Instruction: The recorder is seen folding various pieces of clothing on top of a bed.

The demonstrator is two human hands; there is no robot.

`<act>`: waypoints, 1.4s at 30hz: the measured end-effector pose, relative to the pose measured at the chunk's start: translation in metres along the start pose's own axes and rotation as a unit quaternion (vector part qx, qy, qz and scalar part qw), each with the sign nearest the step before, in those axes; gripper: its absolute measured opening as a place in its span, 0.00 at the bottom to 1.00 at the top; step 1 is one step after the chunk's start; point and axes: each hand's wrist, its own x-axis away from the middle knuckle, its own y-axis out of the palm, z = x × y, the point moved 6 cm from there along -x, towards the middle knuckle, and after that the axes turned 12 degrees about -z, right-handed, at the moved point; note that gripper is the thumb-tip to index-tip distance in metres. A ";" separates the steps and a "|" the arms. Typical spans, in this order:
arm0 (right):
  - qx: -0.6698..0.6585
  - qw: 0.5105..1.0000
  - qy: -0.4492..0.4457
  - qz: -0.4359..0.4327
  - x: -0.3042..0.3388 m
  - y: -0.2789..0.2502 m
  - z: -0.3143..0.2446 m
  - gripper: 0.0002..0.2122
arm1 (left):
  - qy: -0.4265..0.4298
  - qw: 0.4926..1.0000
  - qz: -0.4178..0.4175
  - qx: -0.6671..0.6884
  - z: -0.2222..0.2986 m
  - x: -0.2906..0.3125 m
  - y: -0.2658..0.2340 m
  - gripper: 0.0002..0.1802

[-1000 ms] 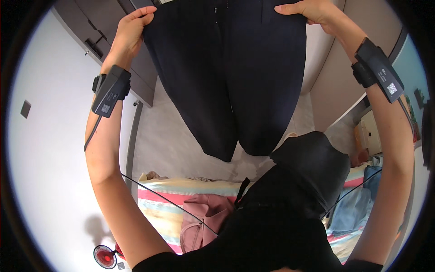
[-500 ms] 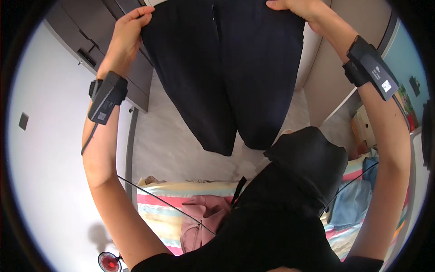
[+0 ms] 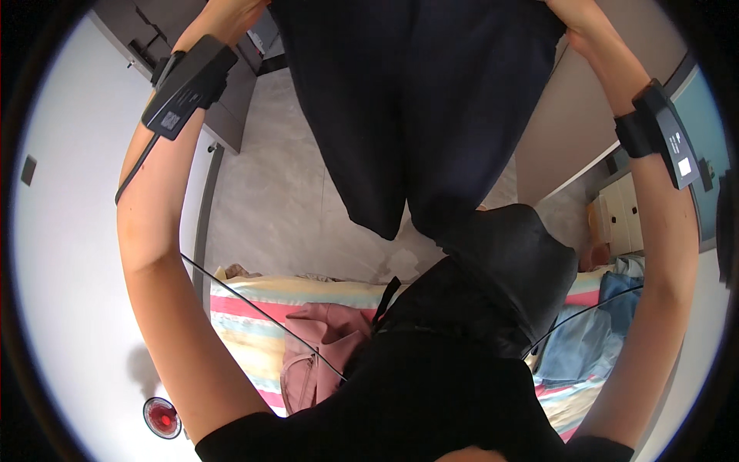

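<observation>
A loosened grip could drop one side of the dark trousers (image 3: 416, 115), suspended above the floor (image 3: 258, 177); the right hem (image 3: 433, 219), close to the black-clad lap (image 3: 519, 250), could catch and bunch. The left hand (image 3: 240, 11) and right hand (image 3: 581, 17) each clasp an upper side, judging by the hang; fingertips are cropped.

Blk box (image 3: 192, 81) on L forearm (image 3: 158, 185): tiny pale print (image 3: 185, 98), w/ a sq. code-like label (image 3: 170, 120) nr its lower edge. Second blk box (image 3: 663, 127), R forearm (image 3: 663, 215): small lettering (image 3: 676, 143), w/ a bright white label (image 3: 684, 166) nr its lower edge. Txt too sm. to read
</observation>
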 end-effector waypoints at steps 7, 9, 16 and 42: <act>0.024 0.998 0.027 0.047 0.000 -0.006 0.006 0.15 | 0.007 1.000 -0.017 0.021 -0.004 -0.009 0.009 0.09; 0.001 0.997 0.051 0.051 -0.007 -0.007 0.012 0.14 | 0.009 1.000 -0.014 0.017 -0.004 -0.008 0.008 0.09; 0.013 0.999 0.022 0.034 -0.002 -0.004 0.011 0.14 | -0.002 1.000 0.000 0.002 -0.008 -0.002 0.001 0.09; -0.030 0.996 0.071 0.045 -0.001 -0.006 0.024 0.17 | -0.023 0.999 -0.020 0.028 -0.015 0.003 0.007 0.09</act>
